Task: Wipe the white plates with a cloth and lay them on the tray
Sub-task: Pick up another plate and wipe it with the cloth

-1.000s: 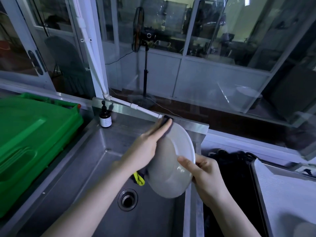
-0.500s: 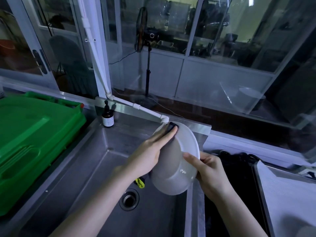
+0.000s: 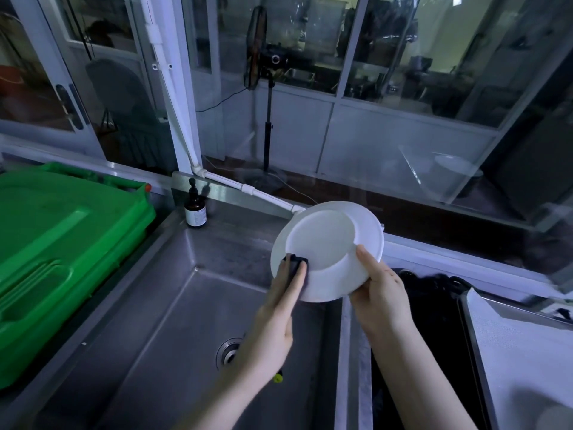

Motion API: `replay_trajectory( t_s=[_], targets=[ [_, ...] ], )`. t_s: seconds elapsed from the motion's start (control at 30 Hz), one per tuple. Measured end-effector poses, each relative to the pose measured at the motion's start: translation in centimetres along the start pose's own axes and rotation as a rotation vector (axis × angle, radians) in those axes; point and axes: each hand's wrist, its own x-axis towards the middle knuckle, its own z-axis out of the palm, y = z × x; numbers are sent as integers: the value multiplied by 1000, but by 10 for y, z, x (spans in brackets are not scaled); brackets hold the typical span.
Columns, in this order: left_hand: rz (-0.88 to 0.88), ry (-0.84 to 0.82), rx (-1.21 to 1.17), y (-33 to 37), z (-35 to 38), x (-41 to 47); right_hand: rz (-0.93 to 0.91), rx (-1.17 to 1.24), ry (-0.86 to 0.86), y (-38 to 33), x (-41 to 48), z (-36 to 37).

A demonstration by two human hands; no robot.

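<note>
Item 1. White plate (image 3: 322, 240): being held in the air over the right back part of the sink (image 3: 173, 305), tilted, with its upper face turned toward the camera.

Item 2. Dark cloth (image 3: 294, 262): lying folded over the plate's lower-left rim, under the fingertips of the left hand.

Item 3. Left hand (image 3: 279, 308): reaching up from below, its fingers lying fairly straight and pressing the cloth against the rim. Its thumb is hidden.

Item 4. Right hand (image 3: 383, 293): gripping the plate at its lower-right edge, with the thumb lying across the face and the fingers curling behind.

Item 5. Tray (image 3: 469, 336): sitting on the counter at the right, metal-rimmed and pale inside, well apart from the plate. A dark recess is lying between it and the sink.

Item 6. Drain (image 3: 228, 352): showing in the sink floor, partly behind the left wrist.

Item 7. Brown pump bottle (image 3: 195, 211): standing upright at the sink's back-left corner.

Item 8. Green plastic lid (image 3: 62, 243): lying to the left of the sink.

Item 9. White pipe (image 3: 183, 128): running down the window frame toward the plate.

Item 10. Standing fan (image 3: 257, 54): showing behind the glass.
</note>
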Motion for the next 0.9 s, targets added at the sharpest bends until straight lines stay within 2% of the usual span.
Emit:
replay_trajectory(
  t_s=[0.2, 0.4, 0.57, 0.67, 0.77, 0.9],
  targets=[
    [213, -63, 224, 16, 13, 8, 69, 59, 78, 13, -4, 17],
    [38, -1, 144, 6, -10, 7, -4, 35, 127, -2, -1, 10],
    [302, -114, 280, 36, -3, 11, 76, 52, 81, 14, -7, 15],
    [369, -151, 294, 37, 0, 15, 137, 67, 46, 19, -7, 13],
    [318, -111, 209, 25, -1, 10, 118, 92, 27, 14, -4, 8],
    [25, -98, 42, 1, -13, 3, 39, 69, 66, -1, -2, -5]
  ],
)
